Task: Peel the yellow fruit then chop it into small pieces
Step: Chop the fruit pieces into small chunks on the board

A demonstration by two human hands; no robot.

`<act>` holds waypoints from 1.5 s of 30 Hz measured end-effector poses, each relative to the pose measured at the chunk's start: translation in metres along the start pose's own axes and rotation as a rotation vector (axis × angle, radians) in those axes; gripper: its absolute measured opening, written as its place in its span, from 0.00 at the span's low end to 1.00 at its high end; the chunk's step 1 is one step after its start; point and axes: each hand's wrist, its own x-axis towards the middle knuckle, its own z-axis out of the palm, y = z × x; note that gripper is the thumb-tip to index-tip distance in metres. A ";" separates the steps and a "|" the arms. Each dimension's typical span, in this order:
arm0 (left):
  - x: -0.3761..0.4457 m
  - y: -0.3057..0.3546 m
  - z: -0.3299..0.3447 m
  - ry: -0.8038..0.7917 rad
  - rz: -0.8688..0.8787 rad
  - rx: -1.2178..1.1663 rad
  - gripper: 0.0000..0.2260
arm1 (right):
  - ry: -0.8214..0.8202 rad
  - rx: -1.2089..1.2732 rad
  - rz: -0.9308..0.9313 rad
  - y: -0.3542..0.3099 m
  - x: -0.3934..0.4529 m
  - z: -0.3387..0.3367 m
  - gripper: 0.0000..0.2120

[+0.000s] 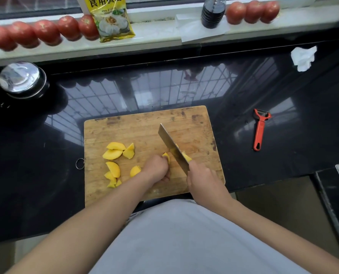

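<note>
On the worn wooden chopping board [144, 127], a person cuts peeled yellow fruit with a broad steel cleaver [172, 148].

The right hand [202, 179] is wrapped round the cleaver's handle, the blade angled away across the board with its edge down on the fruit. The left hand [157, 168], fingers curled, holds the yellow fruit piece being cut [166, 156] just beside the blade; more yellow flesh [186, 156] shows on the blade's far side. Cut yellow wedges and chunks [117, 161] lie scattered on the board's left half, apart from the hands. The board sits on a glossy black countertop [46, 155]. A red-handled peeler [259, 129] lies on the counter to the right, well apart from the board. A row of red tomatoes [46, 32], a yellow printed packet [113, 18] and a dark bottle [213, 12] stand on the white windowsill behind.
</note>
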 end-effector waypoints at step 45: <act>0.003 0.003 0.001 0.008 0.019 0.081 0.19 | -0.113 -0.127 -0.035 -0.009 0.003 0.005 0.06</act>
